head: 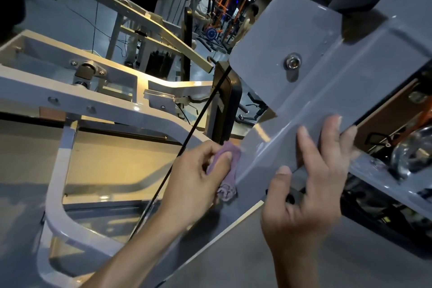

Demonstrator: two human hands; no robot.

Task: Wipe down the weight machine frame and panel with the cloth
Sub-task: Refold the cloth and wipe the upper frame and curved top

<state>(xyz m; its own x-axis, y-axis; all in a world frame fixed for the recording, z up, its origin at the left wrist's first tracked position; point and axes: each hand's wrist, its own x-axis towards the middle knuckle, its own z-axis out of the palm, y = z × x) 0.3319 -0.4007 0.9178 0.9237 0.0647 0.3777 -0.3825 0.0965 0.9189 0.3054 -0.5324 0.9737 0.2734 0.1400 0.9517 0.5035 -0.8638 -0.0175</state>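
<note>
Right hand [304,196]: nearest the camera, fingers spread and fairly straight, fingertips resting on the grey panel [311,91], thumb at the panel's lower edge; holds nothing. Left hand [198,177]: just left of the right hand, fingers curled round a bunched purple cloth [225,172], pressing it against the panel's left edge. Cloth: crumpled, partly hidden under the fingers, one end hanging below the hand. Panel: grey painted metal, tilted across the right half of the view, glossy, with one bolt [292,63] near its middle. Cable [198,124]: thin, black, running diagonally from beside the panel down past the left wrist. Frame [63,154]: pale grey tubing with a curved corner, left of the hands, bolts along its upper bar. Pad [230,110]: dark, upright, behind the cable. Further machines [149,28]: pale frames beyond. Background: orange racks [222,2], several people standing among them, ceiling lights above.
</note>
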